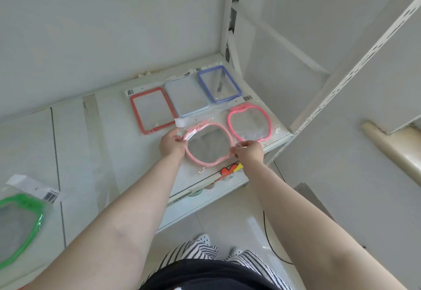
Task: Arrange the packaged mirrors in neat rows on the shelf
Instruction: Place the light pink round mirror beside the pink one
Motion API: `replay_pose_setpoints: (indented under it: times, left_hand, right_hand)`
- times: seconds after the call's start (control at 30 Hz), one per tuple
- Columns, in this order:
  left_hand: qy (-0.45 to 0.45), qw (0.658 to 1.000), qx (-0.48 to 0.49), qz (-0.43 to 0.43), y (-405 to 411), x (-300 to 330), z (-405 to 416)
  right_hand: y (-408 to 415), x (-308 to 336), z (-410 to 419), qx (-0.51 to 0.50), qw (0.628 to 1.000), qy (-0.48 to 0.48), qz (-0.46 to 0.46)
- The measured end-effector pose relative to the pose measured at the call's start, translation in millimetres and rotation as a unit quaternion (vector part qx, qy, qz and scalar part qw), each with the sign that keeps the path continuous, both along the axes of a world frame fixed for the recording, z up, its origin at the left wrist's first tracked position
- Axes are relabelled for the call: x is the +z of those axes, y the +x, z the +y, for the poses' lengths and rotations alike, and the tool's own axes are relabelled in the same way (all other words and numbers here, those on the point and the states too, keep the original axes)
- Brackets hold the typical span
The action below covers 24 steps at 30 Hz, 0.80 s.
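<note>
A pale grey-white wall (102, 27) rises behind the white shelf (91, 143). To the right, a white slotted upright (355, 66) slants across another plain wall. Glossy white floor tiles (239, 228) reflect soft daylight; a black cable (270, 239) trails across them.

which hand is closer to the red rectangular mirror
Left. The left hand grips the pale pink mirror just in front of the red rectangular mirror; the right hand pinches that mirror's far side, well to the right.

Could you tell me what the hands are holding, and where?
Both hold the pale pink apple-shaped mirror: left hand on its left rim, right hand on its right rim.
</note>
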<state>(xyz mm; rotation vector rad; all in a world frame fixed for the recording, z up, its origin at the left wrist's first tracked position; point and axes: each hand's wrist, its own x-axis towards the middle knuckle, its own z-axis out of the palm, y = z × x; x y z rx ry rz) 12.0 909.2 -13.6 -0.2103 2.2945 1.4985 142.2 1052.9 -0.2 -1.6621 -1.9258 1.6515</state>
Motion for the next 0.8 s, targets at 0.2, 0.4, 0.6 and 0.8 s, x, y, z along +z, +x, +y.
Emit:
replay_pose_setpoints:
  times: [0.2, 0.4, 0.6, 0.8]
  left_hand:
    - [-0.012, 1.0, 0.014, 0.007, 0, -8, 3]
    - [-0.008, 0.999, 0.029, 0.015, -3, -12, 4]
    - [-0.027, 0.999, 0.043, 0.017, -4, -18, 2]
    - [-0.014, 0.999, 0.032, 0.016, -1, -21, 4]
  right_hand:
    - [-5, -7, 1, -0.002, 1.0, 0.023, -0.018]
    - [-7, -10, 3, 0.009, 0.998, 0.044, -0.033]
    - [-10, -8, 2, 0.027, 0.996, 0.045, -0.069]
    - [-13, -4, -1, 0.034, 0.995, 0.051, -0.083]
